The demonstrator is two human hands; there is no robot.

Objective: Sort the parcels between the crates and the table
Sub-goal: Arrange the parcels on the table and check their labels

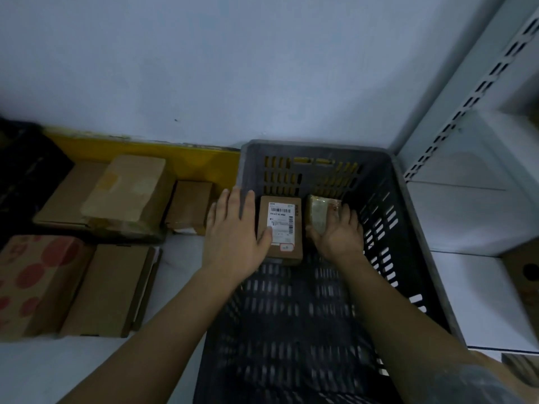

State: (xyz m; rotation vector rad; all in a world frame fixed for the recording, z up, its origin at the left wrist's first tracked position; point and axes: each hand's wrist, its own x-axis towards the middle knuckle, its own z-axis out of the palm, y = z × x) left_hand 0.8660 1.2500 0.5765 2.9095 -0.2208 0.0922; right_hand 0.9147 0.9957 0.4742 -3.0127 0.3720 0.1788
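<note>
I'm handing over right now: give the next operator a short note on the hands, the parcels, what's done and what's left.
Left hand: open, fingers straight, thumb touching the labelled parcel.
Right hand: gripping the taped parcel.
Both parcels lie side by side at the far end of the grey crate; nothing else shows inside it.
Done, as it seems: several cardboard boxes already lie on the table to the left.
Left: take these last two parcels out of the crate.

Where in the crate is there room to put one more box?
The crate floor is bare from the two parcels near the far wall, the labelled box and wrapped parcel, back to the near edge. The table on the left is crowded with boxes.
</note>
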